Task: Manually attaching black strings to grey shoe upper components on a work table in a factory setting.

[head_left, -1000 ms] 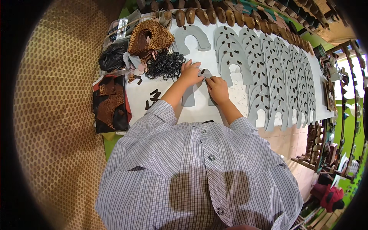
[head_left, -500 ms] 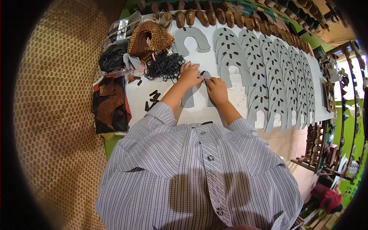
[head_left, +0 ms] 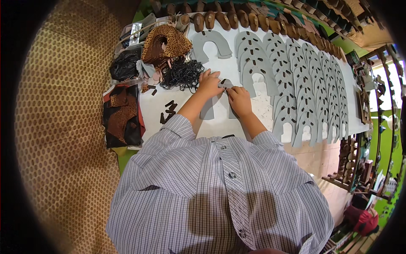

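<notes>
A grey U-shaped shoe-upper piece (head_left: 207, 110) lies on the white table in front of me, its curved end away from me and its two legs toward me. My left hand (head_left: 209, 84) rests at the left of that curve, fingers stretched and apart, the thumb near its top edge. On the other side my right hand (head_left: 240, 100) is closed, its fingertips pinching at a small dark strip on the curve; the fingers partly cover the strip. Loose dark strips (head_left: 169, 112) lie on the table left of my left forearm.
Overlapping rows of grey U-shaped pieces (head_left: 289, 114) with dark strips fill the right side. Another grey piece (head_left: 203, 42) lies beyond my hands. Black cord (head_left: 182, 75), leopard-print pieces (head_left: 171, 38) and a black bag (head_left: 124, 64) crowd the left. Brown shoe lasts (head_left: 232, 19) line the far edge.
My left thumb has drawn back very slightly, and a little more of the grey curve shows between my hands. The right hand stays in place.
</notes>
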